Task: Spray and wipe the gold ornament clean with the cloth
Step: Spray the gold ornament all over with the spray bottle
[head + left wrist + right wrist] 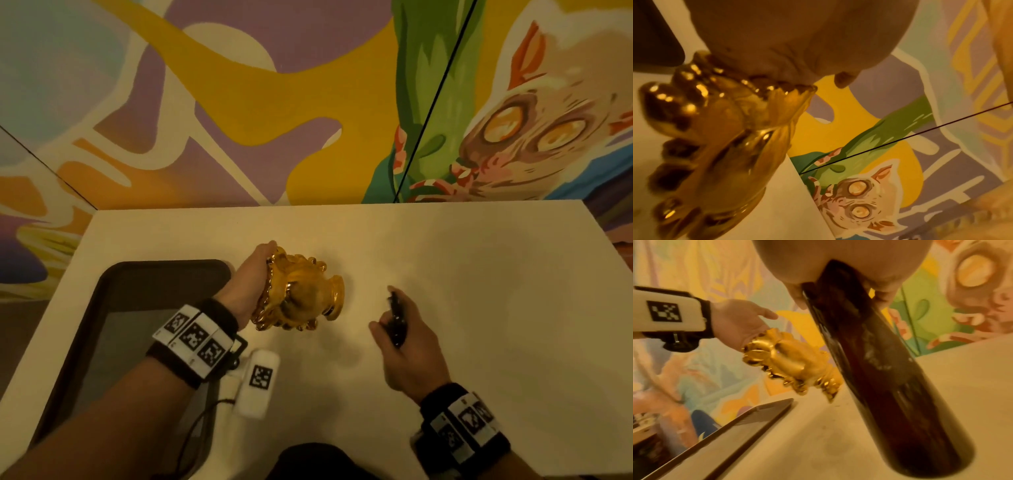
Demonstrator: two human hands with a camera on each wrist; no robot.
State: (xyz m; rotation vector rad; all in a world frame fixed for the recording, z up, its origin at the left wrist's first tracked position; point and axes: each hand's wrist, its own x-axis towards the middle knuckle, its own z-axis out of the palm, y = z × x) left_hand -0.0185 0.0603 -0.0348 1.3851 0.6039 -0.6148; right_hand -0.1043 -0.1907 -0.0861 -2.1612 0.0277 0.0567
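The shiny gold ornament (301, 291) is tipped on its side just above the white table (479, 274), its round foot pointing right. My left hand (251, 277) grips its scalloped wide end from the left; the fingers are hidden behind it. Up close, the ornament (725, 129) hangs below my left palm (793, 48). My right hand (404, 342) holds a dark brown spray bottle (397, 318) a short way right of the ornament, its top end towards it. The bottle (879, 369) fills the right wrist view, with the ornament (793, 363) behind it. No cloth is in view.
A dark tray (113, 284) lies on the table's left part, beneath my left forearm. A painted mural wall (308, 102) rises straight behind the table's far edge. The table's right half is bare white surface.
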